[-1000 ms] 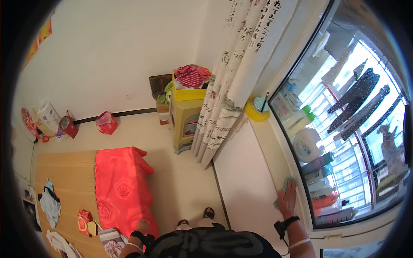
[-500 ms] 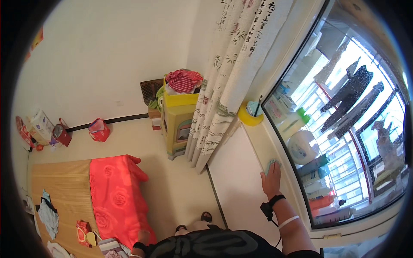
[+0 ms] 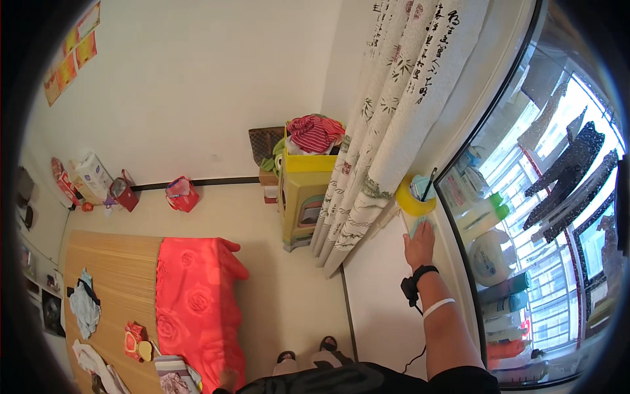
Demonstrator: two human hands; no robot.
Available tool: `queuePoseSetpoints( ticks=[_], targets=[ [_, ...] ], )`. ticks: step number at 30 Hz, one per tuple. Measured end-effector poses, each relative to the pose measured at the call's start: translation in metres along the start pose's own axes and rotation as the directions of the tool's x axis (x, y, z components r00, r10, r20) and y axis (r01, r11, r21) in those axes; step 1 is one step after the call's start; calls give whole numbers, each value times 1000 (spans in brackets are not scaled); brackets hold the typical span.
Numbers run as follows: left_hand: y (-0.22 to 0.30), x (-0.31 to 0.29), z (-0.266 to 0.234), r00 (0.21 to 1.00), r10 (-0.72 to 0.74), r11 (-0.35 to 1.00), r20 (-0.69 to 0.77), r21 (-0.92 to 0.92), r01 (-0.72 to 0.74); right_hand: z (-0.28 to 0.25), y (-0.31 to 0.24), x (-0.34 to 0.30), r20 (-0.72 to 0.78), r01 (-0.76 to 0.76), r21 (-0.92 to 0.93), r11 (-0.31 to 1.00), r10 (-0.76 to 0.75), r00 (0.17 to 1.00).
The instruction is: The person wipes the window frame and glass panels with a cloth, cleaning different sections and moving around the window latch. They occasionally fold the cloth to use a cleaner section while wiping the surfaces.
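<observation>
On the window sill at the right, my right hand (image 3: 419, 249) lies over a pale blue-green cloth (image 3: 422, 225) and presses it down, fingers stretched forward. Just beyond the fingertips stands a round yellow container (image 3: 412, 202) with a light blue thing and a dark stick in it. The sill (image 3: 447, 262) runs along beside the window glass. Low in the view, my left hand (image 3: 228, 379) hangs by the edge of a red rose-patterned blanket (image 3: 197, 302). Its fingers are too small and dark to make out.
A white patterned curtain (image 3: 387, 138) hangs ahead, beside a stool (image 3: 303, 190) with a yellow bin of clothes. Bottles (image 3: 489, 256) stand behind the window glass (image 3: 531, 217). At the left is a bed with a bamboo mat (image 3: 115, 269). A red bag (image 3: 182, 196) sits by the wall.
My right hand has slid the cloth forward along the sill, close up to the yellow container. The view has turned, so the room sits further right in it.
</observation>
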State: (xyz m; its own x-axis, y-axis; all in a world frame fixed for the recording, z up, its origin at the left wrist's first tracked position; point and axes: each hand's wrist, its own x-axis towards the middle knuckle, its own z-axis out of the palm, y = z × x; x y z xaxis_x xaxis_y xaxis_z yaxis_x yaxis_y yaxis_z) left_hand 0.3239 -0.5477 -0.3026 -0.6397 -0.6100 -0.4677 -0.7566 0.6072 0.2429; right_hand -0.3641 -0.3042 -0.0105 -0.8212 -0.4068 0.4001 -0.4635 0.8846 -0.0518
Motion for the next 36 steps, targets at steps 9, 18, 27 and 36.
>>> queuePoseSetpoints(
  ticks=[9,18,27,36],
  targets=[
    [-23,13,-5,995,74,948,73,-315,-48,-25,11,-50,63,10,20,1000,-12,998],
    [-7,109,-40,830,396,742,393,396,-542,-139,45,-220,178,-147,-10,989,146,973],
    [43,132,-62,985,67,920,161,-392,2,-161,60,-285,211,-264,-107,959,282,936],
    [-27,107,4,908,354,682,225,602,-415,-74,30,-140,131,-86,-10,996,86,988]
  ],
)
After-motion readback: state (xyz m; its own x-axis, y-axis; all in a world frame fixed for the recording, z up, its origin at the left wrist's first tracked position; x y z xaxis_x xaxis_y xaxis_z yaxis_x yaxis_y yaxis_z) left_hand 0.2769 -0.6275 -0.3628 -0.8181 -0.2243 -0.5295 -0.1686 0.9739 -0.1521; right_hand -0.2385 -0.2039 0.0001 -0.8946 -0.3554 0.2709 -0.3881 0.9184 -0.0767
